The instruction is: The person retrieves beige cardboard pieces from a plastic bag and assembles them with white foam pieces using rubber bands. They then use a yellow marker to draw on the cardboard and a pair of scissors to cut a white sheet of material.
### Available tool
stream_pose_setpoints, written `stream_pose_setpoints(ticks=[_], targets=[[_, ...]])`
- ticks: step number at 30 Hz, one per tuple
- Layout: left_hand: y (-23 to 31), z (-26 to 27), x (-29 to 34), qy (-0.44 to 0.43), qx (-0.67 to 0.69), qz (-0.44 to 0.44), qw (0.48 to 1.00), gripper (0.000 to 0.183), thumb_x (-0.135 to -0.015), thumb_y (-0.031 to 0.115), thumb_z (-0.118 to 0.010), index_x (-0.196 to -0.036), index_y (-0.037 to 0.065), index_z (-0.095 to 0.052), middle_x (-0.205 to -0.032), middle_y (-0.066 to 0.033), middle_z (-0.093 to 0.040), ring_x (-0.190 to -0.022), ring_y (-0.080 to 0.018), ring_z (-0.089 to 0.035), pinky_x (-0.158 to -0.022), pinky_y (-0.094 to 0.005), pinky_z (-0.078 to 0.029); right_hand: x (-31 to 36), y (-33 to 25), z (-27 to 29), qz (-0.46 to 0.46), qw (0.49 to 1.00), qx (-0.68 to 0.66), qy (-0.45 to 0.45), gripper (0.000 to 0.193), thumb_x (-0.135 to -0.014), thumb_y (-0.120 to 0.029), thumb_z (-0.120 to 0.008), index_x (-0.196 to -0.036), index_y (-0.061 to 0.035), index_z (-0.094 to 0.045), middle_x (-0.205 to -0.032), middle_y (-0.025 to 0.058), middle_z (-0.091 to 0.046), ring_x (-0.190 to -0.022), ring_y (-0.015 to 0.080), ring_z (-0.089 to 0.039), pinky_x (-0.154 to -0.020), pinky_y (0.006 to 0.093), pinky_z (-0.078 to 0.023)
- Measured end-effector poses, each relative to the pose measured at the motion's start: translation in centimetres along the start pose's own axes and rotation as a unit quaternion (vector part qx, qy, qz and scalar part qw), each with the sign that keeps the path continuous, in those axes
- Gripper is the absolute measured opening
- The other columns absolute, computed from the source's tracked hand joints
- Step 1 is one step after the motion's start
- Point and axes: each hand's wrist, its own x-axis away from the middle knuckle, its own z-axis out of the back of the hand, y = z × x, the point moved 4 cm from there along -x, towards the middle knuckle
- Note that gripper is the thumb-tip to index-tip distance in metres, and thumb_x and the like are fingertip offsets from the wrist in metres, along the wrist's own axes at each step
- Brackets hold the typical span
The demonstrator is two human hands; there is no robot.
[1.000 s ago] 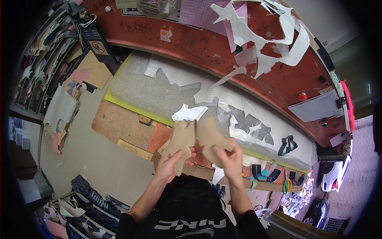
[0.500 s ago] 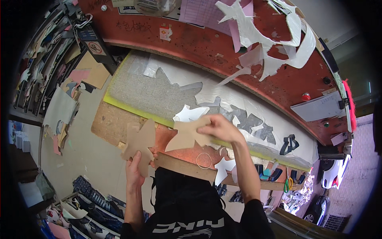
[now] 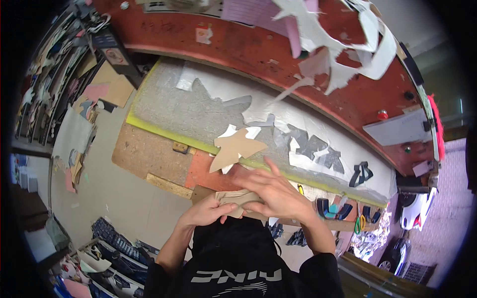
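Note:
Close in front of my body, my left hand (image 3: 202, 211) is closed round the near left side of a small stack of tan card pieces (image 3: 233, 197). My right hand (image 3: 278, 193) reaches over the stack's right side, its thumb against the pieces and its fingers partly stretched and slightly blurred. Beyond the hands lies a single tan star-like cut-out (image 3: 237, 146), on top of white cut-outs (image 3: 253, 132) at the board's yellow-green edge. Grey cut-outs (image 3: 298, 139) are spread further right on the pale board.
The long pale board (image 3: 169, 107) runs below a red shelf (image 3: 238, 42) with white scraps (image 3: 310, 30). Green-handled scissors (image 3: 359, 224) and dark tape-like holders (image 3: 334, 209) stand at the right edge. Racks of patterned material (image 3: 117, 243) sit lower left.
The right hand has let go of the tan cut-out, now lying over the white pieces, and come back toward my body. My left hand has moved right with its pieces, where both hands meet.

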Motion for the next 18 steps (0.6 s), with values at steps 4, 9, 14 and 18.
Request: stream_pose_setpoints(ticks=[4, 9, 14, 18], targets=[[1.5, 0.5, -1.9, 0.165, 0.008, -0.073, 0.984, 0.038, -0.1, 0.014, -0.056, -0.136, 0.002, -0.048, -0.116, -0.0101, -0.063, -0.09, -0.0128, -0.062, -0.074, -0.0255, -0.052, 3.6, 2.4, -0.1, -0.126, 0.975, -0.15, 0.1, 0.028, -0.078, -0.012, -0.076, -0.101, 0.001, -0.068, -0.086, 0.0137, -0.064, -0.073, 0.0321, -0.065, -0.064, 0.0394, -0.05], [-0.5, -4.5, -4.5, 0.251, 0.229, -0.165, 0.926, 0.07, -0.1, 0.009, -0.053, -0.156, 0.01, -0.01, -0.144, -0.0184, -0.043, -0.133, -0.0238, -0.045, -0.107, -0.0363, -0.043, 5.7, 2.4, -1.8, -0.203, 0.93, -0.049, 0.302, 0.025, -0.078, -0.007, -0.073, -0.101, 0.0012, -0.068, -0.085, 0.015, -0.062, -0.073, 0.0321, -0.064, -0.064, 0.0378, -0.05], [0.5, -7.5, -6.2, 0.207, 0.256, -0.156, 0.931, 0.059, -0.104, 0.02, -0.041, -0.155, 0.007, -0.014, -0.149, -0.0178, -0.041, -0.138, -0.0258, -0.04, -0.114, -0.0407, -0.033, 6.2, 1.0, -4.3, -0.177, 0.935, -0.145, 0.271, 0.038, -0.075, -0.004, -0.075, -0.11, 0.001, -0.065, -0.101, 0.0165, -0.065, -0.089, 0.0323, -0.066, -0.073, 0.0361, -0.053], [0.1, -7.1, -5.6, 0.171, 0.269, -0.146, 0.937, 0.055, -0.101, 0.025, -0.042, -0.148, -0.002, -0.031, -0.147, -0.0161, -0.044, -0.137, -0.0259, -0.042, -0.114, -0.0424, -0.033, 7.4, 1.7, -5.3, -0.203, 0.871, -0.386, 0.226, 0.04, -0.081, -0.009, -0.076, -0.116, 0.0038, -0.064, -0.112, 0.0151, -0.066, -0.096, 0.0234, -0.068, -0.075, 0.0328, -0.056]])
